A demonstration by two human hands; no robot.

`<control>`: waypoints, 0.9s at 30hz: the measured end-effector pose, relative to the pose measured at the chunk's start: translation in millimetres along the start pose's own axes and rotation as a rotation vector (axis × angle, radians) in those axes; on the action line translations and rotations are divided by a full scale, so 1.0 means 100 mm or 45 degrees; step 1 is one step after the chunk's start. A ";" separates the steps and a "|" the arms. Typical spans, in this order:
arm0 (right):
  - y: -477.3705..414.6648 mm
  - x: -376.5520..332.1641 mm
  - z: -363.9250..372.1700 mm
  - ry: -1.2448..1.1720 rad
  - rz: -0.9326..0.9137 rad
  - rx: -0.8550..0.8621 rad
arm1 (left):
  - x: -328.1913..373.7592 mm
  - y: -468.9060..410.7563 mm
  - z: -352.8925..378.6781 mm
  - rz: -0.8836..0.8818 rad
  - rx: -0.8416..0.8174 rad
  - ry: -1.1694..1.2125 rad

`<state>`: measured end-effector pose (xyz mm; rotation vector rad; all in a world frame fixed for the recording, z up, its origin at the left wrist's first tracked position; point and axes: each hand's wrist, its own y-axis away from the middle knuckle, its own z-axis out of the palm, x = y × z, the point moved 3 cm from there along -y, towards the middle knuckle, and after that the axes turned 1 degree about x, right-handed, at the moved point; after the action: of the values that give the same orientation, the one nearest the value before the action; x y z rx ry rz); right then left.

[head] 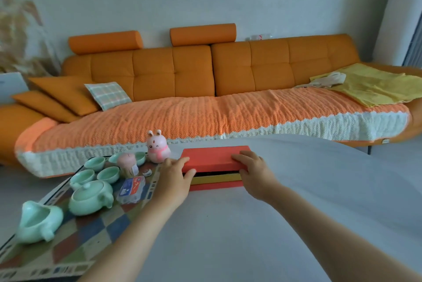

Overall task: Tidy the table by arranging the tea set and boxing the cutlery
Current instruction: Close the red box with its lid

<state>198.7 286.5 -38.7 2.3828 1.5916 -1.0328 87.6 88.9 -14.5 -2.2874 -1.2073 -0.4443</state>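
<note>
**Both hands on the lid of the red box**

A person's two hands hold the lid [214, 157] of a red box [214, 186] that stands on the white bench [296, 195]. The left hand [174, 173] grips the lid's left end, with its fingers curled over the top and its thumb against the front edge. The right hand [252, 167] grips the right front corner, with its fingers lying on top and bent round the edge. Between the hands the lid sits raised above the box's base. This leaves a dark slot with a yellow band below it, and what lies inside cannot be made out.

Left of the left hand, a patterned mat [91, 238] carries the pale green tea set. The teapot [90, 198] is nearest that forearm, and the pitcher [37, 222] is further left, at the mat's near corner. The cups [94, 164] are grouped beyond the teapot. A pink holder [127, 165] stands among the cups, and a flat packet [132, 189] lies just beside the left wrist. A pink rabbit [157, 148] stands just beyond the left hand, close to the lid's far left corner. Beyond both hands an orange sofa [194, 76] runs along the wall, with a yellow cloth [374, 86] at the end past the right hand.
</note>
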 end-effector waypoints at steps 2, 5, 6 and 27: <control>0.03 0.00 0.02 0.009 0.002 0.004 | -0.03 0.05 0.01 0.006 -0.015 0.030; 0.06 0.04 0.04 0.049 -0.027 0.015 | -0.03 0.06 0.00 0.021 -0.027 0.011; 0.08 0.06 0.05 0.048 -0.029 0.022 | -0.04 0.06 0.00 0.030 -0.030 0.009; -0.43 0.12 -0.04 0.229 0.215 -0.211 | -0.19 -0.56 0.35 0.124 -0.444 -0.048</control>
<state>167.1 316.9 -30.4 2.5017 1.4321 -0.6457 32.1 122.8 -36.7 -2.6453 -1.0998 -0.6187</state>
